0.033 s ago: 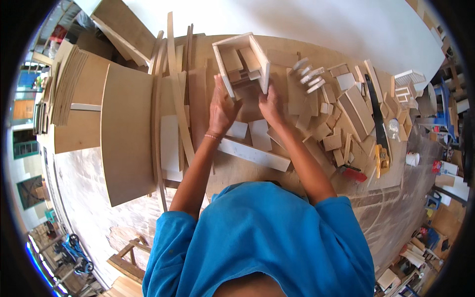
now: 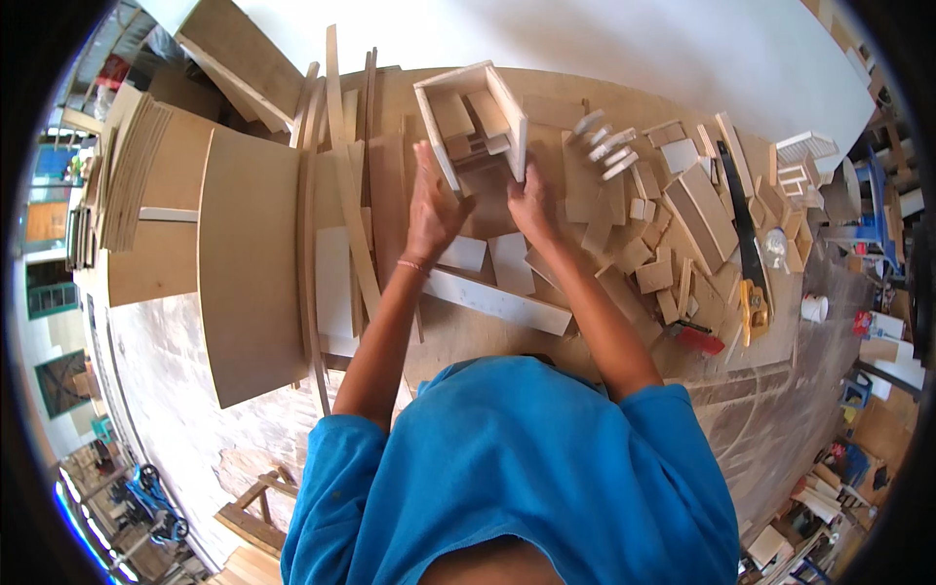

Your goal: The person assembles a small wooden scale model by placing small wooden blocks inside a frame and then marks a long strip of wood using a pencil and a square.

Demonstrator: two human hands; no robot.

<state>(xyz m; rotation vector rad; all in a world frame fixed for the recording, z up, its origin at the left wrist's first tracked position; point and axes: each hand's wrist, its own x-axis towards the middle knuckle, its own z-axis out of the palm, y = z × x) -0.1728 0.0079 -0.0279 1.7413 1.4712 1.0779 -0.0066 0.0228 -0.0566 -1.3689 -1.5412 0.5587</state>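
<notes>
A small open-fronted wooden box [image 2: 451,112], made of pale panels with pieces inside, stands at the far middle of the workbench. Beside its left panel, my left hand [image 2: 435,216] is open, with fingers stretched forward and thumb apart; whether the fingertips touch the panel is hard to tell. At the box's near right corner, my right hand [image 2: 532,205] closes on the panel's edge, its fingers partly hidden behind it. Between my forearms lie a long white-faced board [image 2: 497,300] and white-faced square pieces [image 2: 512,263].
Long wooden strips [image 2: 346,185] and a large curved-looking panel [image 2: 252,268] lie on the left. Several small wood offcuts [image 2: 653,273] cover the bench's right side, with a handsaw [image 2: 746,234] and a red tool [image 2: 699,340] among them. A white cup [image 2: 814,308] sits farther right.
My left hand's fingers have shifted slightly left, away from the box's side panel. The right hand stays at its corner.
</notes>
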